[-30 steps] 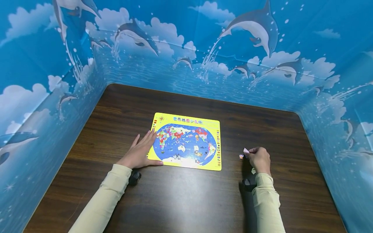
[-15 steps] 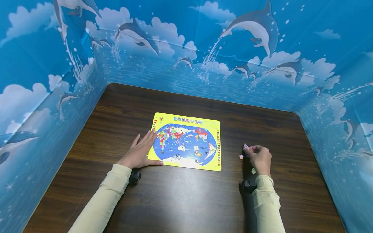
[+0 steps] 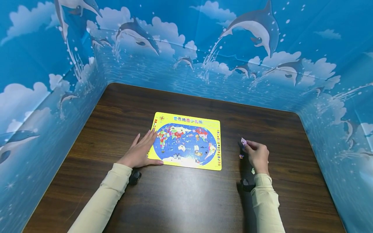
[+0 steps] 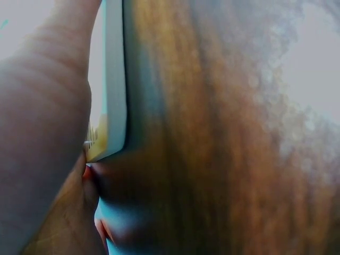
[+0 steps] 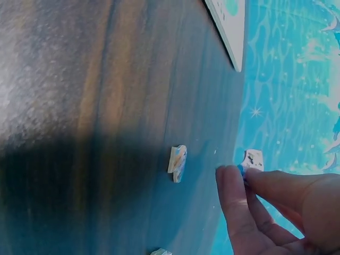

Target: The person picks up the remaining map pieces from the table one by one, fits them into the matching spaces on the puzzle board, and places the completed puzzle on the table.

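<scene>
A yellow-bordered world map puzzle board [image 3: 186, 163] lies flat on the dark wooden table. My left hand [image 3: 140, 152] rests on its left edge, fingers spread and straight, thumb along the front edge; the left wrist view shows the board's corner [image 4: 114, 138] beside the hand. To the right of the board, my right hand [image 3: 257, 155] pinches a small whitish-pink puzzle piece [image 3: 243, 141] between thumb and fingertips, held above the table. In the right wrist view this piece [image 5: 254, 159] sticks up past the fingertips. A small colourful puzzle piece [image 3: 241, 157] lies on the table near that hand.
A pale puzzle piece [image 3: 253, 171] lies beside the right wrist. Black wrist cameras, one of them at the left wrist [image 3: 135, 177], sit under both wrists. Blue dolphin-print cloth [image 3: 204, 64] walls the table's back and sides. Light glares on the tabletop [image 3: 186, 197].
My right hand has lifted slightly with the pinched puzzle piece, which has moved a little left and away from me and turned. The left hand and the board stay put.
</scene>
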The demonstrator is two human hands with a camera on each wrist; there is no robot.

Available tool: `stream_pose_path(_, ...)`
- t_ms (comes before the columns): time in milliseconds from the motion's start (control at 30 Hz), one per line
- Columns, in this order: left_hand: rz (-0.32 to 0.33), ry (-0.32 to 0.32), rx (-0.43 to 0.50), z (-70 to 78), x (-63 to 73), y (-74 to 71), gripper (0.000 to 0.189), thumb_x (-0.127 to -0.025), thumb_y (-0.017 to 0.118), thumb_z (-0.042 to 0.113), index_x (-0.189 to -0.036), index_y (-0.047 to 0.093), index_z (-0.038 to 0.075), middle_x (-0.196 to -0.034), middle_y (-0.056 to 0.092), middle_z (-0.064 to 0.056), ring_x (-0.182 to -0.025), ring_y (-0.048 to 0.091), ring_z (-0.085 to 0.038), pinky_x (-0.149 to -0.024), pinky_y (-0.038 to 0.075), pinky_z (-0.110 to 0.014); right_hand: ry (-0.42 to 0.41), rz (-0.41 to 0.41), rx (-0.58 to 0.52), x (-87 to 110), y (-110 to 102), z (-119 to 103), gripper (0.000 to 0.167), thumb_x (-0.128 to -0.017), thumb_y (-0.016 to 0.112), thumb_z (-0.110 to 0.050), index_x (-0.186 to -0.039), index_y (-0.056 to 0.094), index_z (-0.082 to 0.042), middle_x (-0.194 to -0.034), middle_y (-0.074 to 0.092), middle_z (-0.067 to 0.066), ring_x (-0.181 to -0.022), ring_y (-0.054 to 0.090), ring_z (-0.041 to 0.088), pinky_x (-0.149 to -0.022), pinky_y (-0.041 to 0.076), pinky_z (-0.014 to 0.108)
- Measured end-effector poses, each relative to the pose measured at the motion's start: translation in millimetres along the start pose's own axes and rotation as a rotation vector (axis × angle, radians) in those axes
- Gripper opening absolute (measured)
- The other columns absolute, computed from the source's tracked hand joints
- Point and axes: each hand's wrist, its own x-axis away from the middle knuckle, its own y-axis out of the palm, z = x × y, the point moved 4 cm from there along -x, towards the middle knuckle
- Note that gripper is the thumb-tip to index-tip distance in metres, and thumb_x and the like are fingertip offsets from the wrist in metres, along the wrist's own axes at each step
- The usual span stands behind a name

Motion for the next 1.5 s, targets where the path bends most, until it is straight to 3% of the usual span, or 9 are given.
stream_pose_path(200, -0.001, -0.004, 0.005, 1.2, 0.6, -0.2, 0.128, -0.075, 0.082, 0.065, -0.164, 0.015, 0.001, -0.173, 0.006, -0.016, -0.160, 0.003, -0.034, -0.125, -0.002, -0.061, -0.021, -0.022, -0.032, -0.9, 3, -3, 0.025, -0.102, 0.063, -0.002, -0.122, 0.070, 0.010, -0.111, 0.071, 0.033, -0.090, 0.077, 0.036, -0.060, 0.048, 0.006)
stream_pose_path(433, -0.008, -0.006, -0.003, -0.1, 0.0, 1.1, 0.129, -0.075, 0.081, 0.067, -0.165, 0.014, 0.002, -0.173, 0.004, -0.016, -0.160, 0.001, -0.034, -0.125, -0.003, -0.061, -0.022, 0.027, -0.153, -2.5, 9, -6, 0.017, -0.097, 0.069, 0.002, -0.111, 0.068, 0.011, -0.097, 0.074, 0.028, -0.064, 0.068, 0.000, -0.063, 0.059, 0.017)
stream_pose_path(567, -0.009, -0.004, 0.001, -1.0, 0.3, 1.4, 0.130, -0.075, 0.081, 0.067, -0.165, 0.014, 0.002, -0.173, 0.004, -0.016, -0.160, 0.001, -0.034, -0.125, -0.004, -0.061, -0.035, 0.045, -0.200, -3.2, 11, -8, 0.014, -0.094, 0.072, 0.004, -0.103, 0.069, 0.013, -0.094, 0.073, 0.029, -0.059, 0.063, -0.008, -0.060, 0.056, 0.013)
stream_pose_path(867, 0.001, -0.001, 0.008, 0.3, 2.1, 0.6, 0.129, -0.075, 0.081, 0.066, -0.165, 0.014, 0.001, -0.173, 0.006, -0.016, -0.160, 0.002, -0.035, -0.125, -0.003, -0.061, -0.047, -0.002, -0.205, -4.1, 18, -17, 0.016, -0.096, 0.071, 0.000, -0.105, 0.071, 0.013, -0.097, 0.074, 0.029, -0.062, 0.064, -0.008, -0.065, 0.059, 0.017)
stream_pose_path(1500, 0.012, 0.005, 0.009, 3.4, 3.8, -1.6, 0.128, -0.076, 0.082, 0.065, -0.164, 0.016, 0.000, -0.173, 0.007, -0.017, -0.160, 0.004, -0.035, -0.125, -0.002, -0.062, -0.080, -0.022, -0.182, -7.4, 31, -29, 0.016, -0.096, 0.072, -0.003, -0.107, 0.076, 0.008, -0.100, 0.075, 0.027, -0.068, 0.068, 0.000, -0.065, 0.056, 0.013)
